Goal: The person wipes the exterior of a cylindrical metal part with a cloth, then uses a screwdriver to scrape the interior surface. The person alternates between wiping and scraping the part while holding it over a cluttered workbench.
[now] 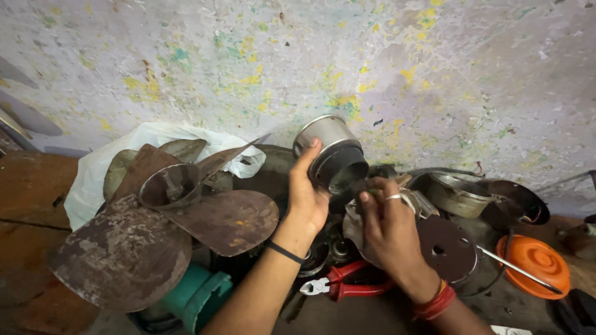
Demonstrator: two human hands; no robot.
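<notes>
My left hand (306,198) grips a round metal motor housing (330,155), silver outside and dark inside, holding it up in front of the paint-speckled wall. My right hand (388,220), with a ring on one finger and red threads at the wrist, pinches a grey rag (354,224) at the housing's lower open rim. A black band circles my left wrist. Red-handled pliers (338,285) lie on the bench just below both hands.
A rusty fan blade assembly (161,229) fills the left, over a white plastic bag (161,133) and a teal part (192,298). On the right lie a metal bowl-shaped cover (456,192), a dark round plate (447,248), an orange cap (537,263) and a metal rod (518,270).
</notes>
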